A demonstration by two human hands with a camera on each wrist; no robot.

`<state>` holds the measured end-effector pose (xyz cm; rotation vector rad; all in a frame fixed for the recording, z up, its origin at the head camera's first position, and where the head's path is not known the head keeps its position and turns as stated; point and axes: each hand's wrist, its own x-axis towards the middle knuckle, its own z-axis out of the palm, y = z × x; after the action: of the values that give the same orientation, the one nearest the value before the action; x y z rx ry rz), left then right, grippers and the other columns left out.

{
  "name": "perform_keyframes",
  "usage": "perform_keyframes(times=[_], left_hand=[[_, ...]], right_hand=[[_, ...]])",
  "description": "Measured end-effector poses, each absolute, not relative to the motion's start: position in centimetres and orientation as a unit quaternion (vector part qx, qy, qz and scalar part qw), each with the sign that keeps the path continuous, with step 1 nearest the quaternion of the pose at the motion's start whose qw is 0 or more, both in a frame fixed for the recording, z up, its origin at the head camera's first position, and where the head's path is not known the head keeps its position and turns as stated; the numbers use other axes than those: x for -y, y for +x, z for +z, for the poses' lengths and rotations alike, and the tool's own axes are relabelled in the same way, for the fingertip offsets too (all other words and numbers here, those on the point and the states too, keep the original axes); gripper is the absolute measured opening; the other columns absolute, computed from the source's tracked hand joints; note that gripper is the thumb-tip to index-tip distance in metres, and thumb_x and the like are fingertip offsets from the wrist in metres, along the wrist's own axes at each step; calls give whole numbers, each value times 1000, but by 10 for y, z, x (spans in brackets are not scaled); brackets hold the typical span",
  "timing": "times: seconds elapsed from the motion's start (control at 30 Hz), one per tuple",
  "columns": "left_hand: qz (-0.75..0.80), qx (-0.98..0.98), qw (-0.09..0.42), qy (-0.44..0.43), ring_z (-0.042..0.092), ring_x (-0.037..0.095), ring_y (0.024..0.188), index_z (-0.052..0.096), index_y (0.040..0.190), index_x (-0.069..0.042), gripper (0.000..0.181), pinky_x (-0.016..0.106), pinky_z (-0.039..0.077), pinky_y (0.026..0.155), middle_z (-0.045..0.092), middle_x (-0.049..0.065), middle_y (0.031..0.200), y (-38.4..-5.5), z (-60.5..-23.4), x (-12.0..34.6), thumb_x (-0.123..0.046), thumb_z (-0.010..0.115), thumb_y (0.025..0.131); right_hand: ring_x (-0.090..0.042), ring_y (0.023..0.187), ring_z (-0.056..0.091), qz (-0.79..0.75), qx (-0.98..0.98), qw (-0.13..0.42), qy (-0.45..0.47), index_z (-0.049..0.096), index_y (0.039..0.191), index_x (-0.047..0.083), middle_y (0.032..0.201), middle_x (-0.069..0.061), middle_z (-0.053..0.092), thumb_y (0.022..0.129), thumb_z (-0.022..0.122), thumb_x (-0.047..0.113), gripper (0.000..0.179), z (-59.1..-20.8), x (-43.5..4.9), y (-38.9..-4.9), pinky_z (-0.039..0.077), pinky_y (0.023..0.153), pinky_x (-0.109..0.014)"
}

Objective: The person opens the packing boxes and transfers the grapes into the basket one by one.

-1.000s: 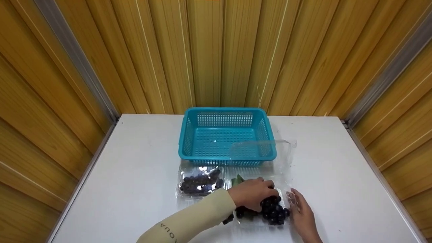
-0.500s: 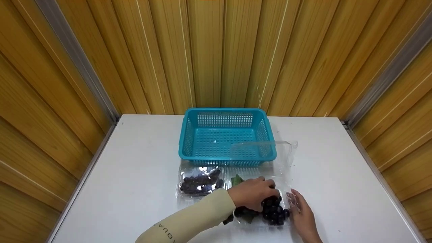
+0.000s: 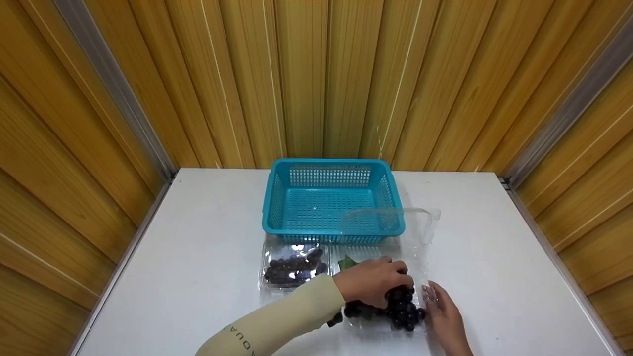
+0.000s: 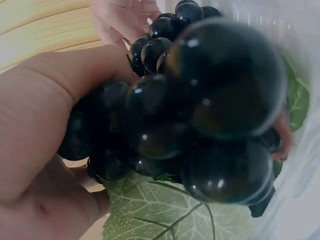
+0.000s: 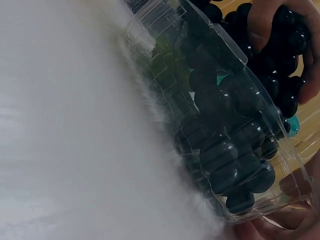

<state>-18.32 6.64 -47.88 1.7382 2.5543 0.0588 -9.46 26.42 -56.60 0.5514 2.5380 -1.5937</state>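
Note:
My left hand (image 3: 378, 282), with a pale sleeve on its arm, grips a bunch of dark grapes (image 4: 150, 115) in the left wrist view. A green leaf (image 4: 175, 212) hangs under that bunch. More grapes (image 3: 405, 311) lie in a clear plastic clamshell container (image 5: 225, 50), whose lid (image 3: 428, 227) stands raised at the back. My right hand (image 3: 447, 321) holds the container's right wall; its thumb and fingers pinch the edge in the right wrist view. The left hand covers part of the grapes in the head view.
A turquoise plastic basket (image 3: 267, 205) stands behind the containers, partly seen through the raised lid. Left of the opened container sits a closed clear box (image 3: 295, 264) of dark grapes. Wood-look panels (image 3: 306, 84) bound the white table (image 3: 207, 232) at the back and sides.
Both hands have shifted slightly to the right, and the raised lid has moved a little right with the container. The basket and the closed box look unmoved.

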Motion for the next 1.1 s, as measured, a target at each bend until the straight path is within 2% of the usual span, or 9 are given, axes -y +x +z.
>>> perform_keyframes(times=[0.27,0.33,0.63,0.83,1.1], left_hand=[[23,-829,33,558,54,11,109,56,129,-34,57,23,51,91,55,-7,129,-182,-471,-67,-30,79,77],[26,-829,38,557,54,11,110,56,129,-34,57,23,51,92,54,-8,130,-182,-469,-67,-30,79,77],[45,-823,43,565,53,8,110,57,128,-34,54,22,49,95,54,-8,129,-181,-462,-67,-29,79,78],[58,-822,33,565,52,8,109,58,125,-33,52,20,49,95,54,-8,127,-182,-457,-65,-27,79,78],[69,-825,28,561,52,8,110,58,126,-31,52,20,49,95,54,-7,128,-183,-451,-63,-25,79,78]], right_hand=[[-36,147,21,-555,-803,86,202,15,154,3,160,-18,18,103,41,40,69,-560,-266,-97,31,115,-47],[-35,147,20,-558,-800,89,203,15,154,3,160,-18,17,102,42,42,70,-559,-266,-97,32,114,-46],[-36,142,32,-540,-818,60,192,23,151,1,155,-20,29,104,41,23,55,-565,-267,-95,35,112,-44],[-36,141,35,-530,-824,54,192,24,151,1,154,-20,32,104,40,28,56,-564,-266,-94,35,112,-43],[-38,138,40,-525,-828,50,192,26,150,1,152,-22,35,104,39,25,54,-564,-266,-92,38,111,-44]])
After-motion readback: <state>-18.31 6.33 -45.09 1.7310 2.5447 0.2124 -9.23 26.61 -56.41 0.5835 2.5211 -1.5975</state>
